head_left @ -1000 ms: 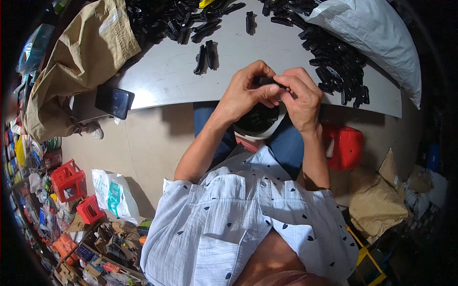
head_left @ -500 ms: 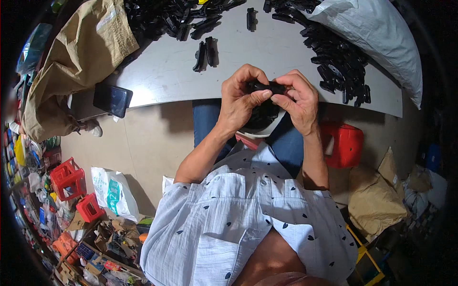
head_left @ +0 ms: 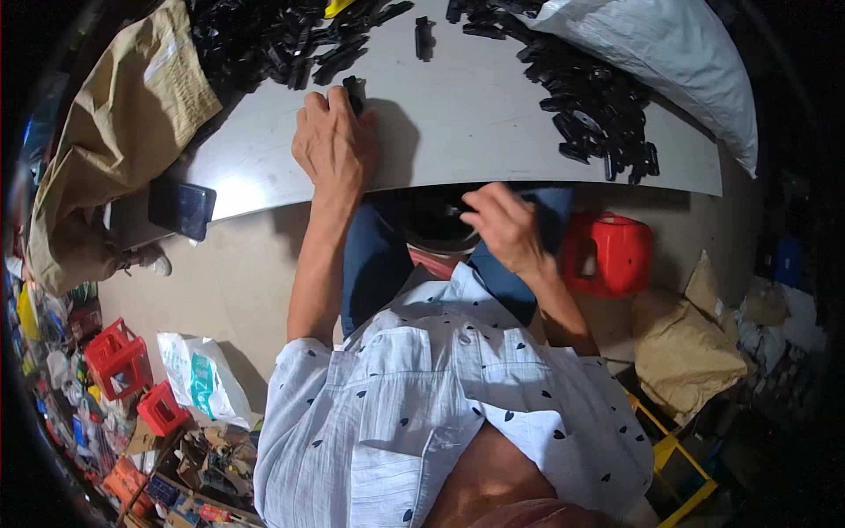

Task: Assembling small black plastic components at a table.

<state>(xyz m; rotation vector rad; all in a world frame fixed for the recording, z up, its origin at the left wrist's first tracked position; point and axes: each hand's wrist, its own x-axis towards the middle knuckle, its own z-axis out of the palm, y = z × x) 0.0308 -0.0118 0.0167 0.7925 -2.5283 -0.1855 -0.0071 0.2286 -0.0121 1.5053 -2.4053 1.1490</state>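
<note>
My left hand (head_left: 333,141) reaches over the table's left part, its fingers curled down on a slim black plastic part (head_left: 354,92). Part of that piece shows beyond the fingertips; the rest is hidden under the hand. Below the table edge, my right hand (head_left: 506,231) is above a bucket (head_left: 440,247) between my knees. Its fingers are bent and smeared by motion. Something small and dark shows at its fingertips, but I cannot tell whether it is held or lies in the dark bucket.
Heaps of black plastic parts (head_left: 255,44) (head_left: 594,110) lie on the white table (head_left: 475,132), with a single part (head_left: 423,39) between them. A white sack (head_left: 660,53), a brown sack (head_left: 114,132) and a phone (head_left: 181,209) are around the edges. A red stool (head_left: 607,255) stands at right.
My hands have parted from the black plastic part they held together over the bucket. The left has moved forward and left onto the table; the right has moved down toward the bucket.
</note>
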